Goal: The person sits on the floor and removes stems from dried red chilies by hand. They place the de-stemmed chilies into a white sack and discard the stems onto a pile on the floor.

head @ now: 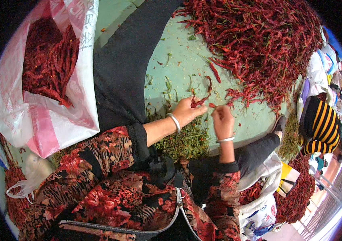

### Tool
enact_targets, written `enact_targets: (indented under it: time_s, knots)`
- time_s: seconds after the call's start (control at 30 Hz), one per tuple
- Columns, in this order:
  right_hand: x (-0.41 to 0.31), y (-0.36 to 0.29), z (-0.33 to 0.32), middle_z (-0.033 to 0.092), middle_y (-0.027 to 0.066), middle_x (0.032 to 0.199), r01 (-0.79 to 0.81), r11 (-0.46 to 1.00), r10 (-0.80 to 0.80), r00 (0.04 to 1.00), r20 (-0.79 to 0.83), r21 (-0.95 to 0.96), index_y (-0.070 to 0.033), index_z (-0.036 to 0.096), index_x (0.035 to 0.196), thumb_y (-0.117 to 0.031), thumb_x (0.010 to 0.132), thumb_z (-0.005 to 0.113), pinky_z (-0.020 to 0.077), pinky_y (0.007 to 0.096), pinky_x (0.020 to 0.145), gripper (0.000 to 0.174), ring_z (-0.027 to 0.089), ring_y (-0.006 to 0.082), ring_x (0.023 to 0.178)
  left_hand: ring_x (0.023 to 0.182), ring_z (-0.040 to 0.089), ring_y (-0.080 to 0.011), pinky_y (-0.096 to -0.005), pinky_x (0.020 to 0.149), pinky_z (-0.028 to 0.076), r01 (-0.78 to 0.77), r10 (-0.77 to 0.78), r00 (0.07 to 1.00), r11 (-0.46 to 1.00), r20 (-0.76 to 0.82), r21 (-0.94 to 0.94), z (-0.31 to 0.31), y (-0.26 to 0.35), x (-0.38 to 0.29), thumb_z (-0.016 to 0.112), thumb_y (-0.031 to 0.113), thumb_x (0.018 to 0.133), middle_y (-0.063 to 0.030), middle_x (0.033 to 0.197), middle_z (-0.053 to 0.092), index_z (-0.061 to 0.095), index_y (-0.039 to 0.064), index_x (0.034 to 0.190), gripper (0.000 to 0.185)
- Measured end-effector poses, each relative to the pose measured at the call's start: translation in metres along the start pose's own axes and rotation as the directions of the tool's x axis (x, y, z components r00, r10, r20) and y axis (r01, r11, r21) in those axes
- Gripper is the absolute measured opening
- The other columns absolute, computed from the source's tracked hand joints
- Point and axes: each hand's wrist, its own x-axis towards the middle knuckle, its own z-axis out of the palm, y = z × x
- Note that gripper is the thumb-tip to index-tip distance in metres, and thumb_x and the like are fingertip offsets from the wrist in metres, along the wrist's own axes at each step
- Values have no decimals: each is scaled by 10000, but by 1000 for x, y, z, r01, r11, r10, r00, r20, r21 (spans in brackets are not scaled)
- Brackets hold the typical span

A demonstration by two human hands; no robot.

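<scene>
My left hand (189, 112) holds dried red chili peppers (198, 103), one of them curving up past the fingers. Close to its right, my right hand (223, 119) has its fingers drawn together and looks blurred; a small reddish bit shows near its fingertips, and I cannot tell whether it is gripped. A heap of green chili stems (186, 143) lies below both hands, between my legs. A large pile of dried red chilies (255, 45) covers the floor beyond. One loose chili (215, 72) lies between that pile and my hands, with scattered stems and seeds around.
At the left stands an opened white and pink woven sack (83, 111) holding red chilies. A clear plastic bag (35, 174) lies below it. On the right are a white printed sack (258, 215), another chili pile (299, 192) and a person in a black-and-yellow striped top (324, 123).
</scene>
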Motion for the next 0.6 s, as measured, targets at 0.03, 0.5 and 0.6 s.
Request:
enact_targets:
  time_s: [0.03,0.5,0.6]
  knots:
    - [-15,-12,4,577,157,668,15,1000,-15,1000,11,16,-38,535,852,-61,765,558,452,326,536,92,586,286,590,599,502,-99,-262,570,432,-41,40,999,997,11,72,1,-1,-3,652,245,748,-25,704,576,550,-3,854,288]
    - [-63,-25,-4,488,52,606,-282,891,300,954,6,356,-20,562,764,-64,802,569,357,226,504,58,411,98,539,615,408,-55,-253,563,389,-147,60,957,943,283,300,20,35,-44,564,236,838,-12,610,491,576,8,830,228]
    - [-53,8,3,554,92,650,-206,933,213,977,10,296,-20,580,781,-60,775,584,409,261,530,41,507,166,563,597,402,-51,-239,538,373,-421,324,645,907,693,-33,28,50,-65,551,212,848,22,587,466,546,17,788,203]
